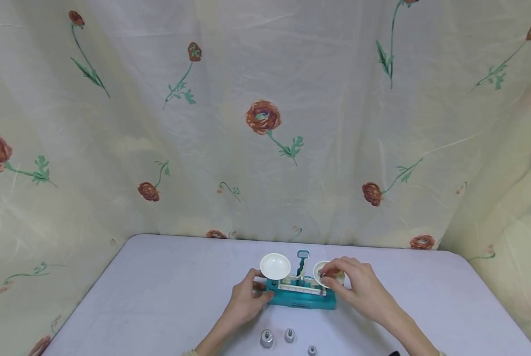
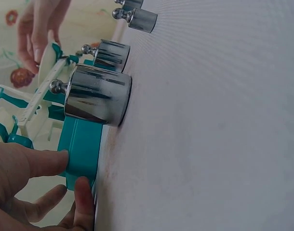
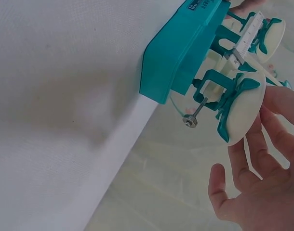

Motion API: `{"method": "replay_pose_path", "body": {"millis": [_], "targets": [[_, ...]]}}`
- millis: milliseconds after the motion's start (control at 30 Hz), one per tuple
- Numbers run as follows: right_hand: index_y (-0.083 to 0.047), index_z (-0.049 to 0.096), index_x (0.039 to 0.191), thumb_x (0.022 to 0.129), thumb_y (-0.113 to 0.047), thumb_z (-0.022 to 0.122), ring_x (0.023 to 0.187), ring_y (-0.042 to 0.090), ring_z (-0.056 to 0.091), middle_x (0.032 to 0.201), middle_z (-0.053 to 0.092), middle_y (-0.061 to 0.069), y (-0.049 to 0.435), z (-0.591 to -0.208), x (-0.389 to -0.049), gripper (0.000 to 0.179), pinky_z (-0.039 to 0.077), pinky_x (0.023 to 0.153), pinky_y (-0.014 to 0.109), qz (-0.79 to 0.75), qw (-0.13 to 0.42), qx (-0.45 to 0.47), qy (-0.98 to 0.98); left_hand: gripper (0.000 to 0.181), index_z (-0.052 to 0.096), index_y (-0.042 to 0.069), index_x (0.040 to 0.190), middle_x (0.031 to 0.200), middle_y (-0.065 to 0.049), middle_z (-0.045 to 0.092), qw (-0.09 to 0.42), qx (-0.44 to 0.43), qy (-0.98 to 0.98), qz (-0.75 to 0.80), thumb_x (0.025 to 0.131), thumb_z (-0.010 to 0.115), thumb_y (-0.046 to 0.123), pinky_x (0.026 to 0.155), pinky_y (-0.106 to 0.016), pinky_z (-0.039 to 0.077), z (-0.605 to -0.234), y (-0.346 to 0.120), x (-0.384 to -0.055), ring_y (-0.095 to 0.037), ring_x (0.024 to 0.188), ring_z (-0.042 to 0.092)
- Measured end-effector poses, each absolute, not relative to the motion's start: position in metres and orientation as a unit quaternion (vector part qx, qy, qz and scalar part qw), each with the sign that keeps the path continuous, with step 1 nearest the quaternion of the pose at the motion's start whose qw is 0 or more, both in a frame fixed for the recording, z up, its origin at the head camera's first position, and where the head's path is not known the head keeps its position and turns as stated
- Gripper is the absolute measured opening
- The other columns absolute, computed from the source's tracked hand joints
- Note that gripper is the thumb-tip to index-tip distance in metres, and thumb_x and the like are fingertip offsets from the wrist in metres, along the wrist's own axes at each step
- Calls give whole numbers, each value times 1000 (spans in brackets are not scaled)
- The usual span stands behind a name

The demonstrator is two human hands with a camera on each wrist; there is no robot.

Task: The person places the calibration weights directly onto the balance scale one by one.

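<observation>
A teal balance scale (image 1: 301,298) with two white pans stands on the table. My left hand (image 1: 245,299) grips the left end of its base, thumb in front; the left wrist view shows the thumb and fingers against the teal base (image 2: 82,149). The left pan (image 1: 275,266) holds nothing. At the right pan (image 1: 317,269), my right hand (image 1: 359,287) pinches a small metal weight (image 1: 322,275) between thumb and forefinger, low over the dish. In the right wrist view the raised pan edge (image 3: 246,110) hides the fingertips and the weight.
Nearer the front of the table stand three silver knobbed weights: a large one (image 1: 267,338), a medium one (image 1: 289,335) and a small one (image 1: 312,350). A flowered curtain (image 1: 318,198) hangs behind the table. A small dark object (image 1: 394,353) shows at the bottom edge.
</observation>
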State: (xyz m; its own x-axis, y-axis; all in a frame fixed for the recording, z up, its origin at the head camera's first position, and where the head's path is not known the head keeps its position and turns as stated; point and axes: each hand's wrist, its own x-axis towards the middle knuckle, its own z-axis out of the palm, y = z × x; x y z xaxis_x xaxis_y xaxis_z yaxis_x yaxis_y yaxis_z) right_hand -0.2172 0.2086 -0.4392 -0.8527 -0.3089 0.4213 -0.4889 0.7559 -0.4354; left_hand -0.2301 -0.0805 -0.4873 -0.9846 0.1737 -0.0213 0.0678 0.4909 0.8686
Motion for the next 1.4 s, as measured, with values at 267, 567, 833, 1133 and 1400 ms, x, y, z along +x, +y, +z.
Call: {"method": "replay_pose_path", "body": {"millis": [267,567,833,1133,1400], "targets": [[-30,77,106,94,-19,84,98,4,70,105,76,-19,209,-434,-214,18,49,94,45,276,150,205,-927,44,56,6,135,119,-21,73,55,73,860,503,97,78,15,91,-53,63,-488,-83,-230,-33,105,72],[-33,76,105,94,-21,84,101,3,69,106,76,-21,209,-428,-209,18,49,95,47,273,147,205,-929,45,56,6,135,119,-22,73,49,77,859,504,97,78,14,89,-51,64,-489,-83,-230,-32,103,73],[-33,76,105,95,-19,84,99,-3,67,108,78,-23,207,-424,-204,19,55,91,36,280,139,221,-924,45,56,6,136,119,-21,73,55,69,859,505,97,78,14,88,-50,64,-487,-82,-230,-30,102,73],[-25,77,115,99,-23,80,94,-7,67,108,79,-17,208,-421,-201,17,61,87,29,298,97,243,-918,45,56,6,136,120,-22,73,56,72,859,503,97,78,14,87,-50,64,-488,-81,-230,-30,102,72],[-22,75,118,100,-25,78,89,-6,65,109,79,-12,212,-422,-200,19,62,84,28,322,51,284,-902,45,56,7,136,119,-21,73,57,73,859,504,97,78,15,87,-50,64,-488,-81,-231,-31,102,72]]}}
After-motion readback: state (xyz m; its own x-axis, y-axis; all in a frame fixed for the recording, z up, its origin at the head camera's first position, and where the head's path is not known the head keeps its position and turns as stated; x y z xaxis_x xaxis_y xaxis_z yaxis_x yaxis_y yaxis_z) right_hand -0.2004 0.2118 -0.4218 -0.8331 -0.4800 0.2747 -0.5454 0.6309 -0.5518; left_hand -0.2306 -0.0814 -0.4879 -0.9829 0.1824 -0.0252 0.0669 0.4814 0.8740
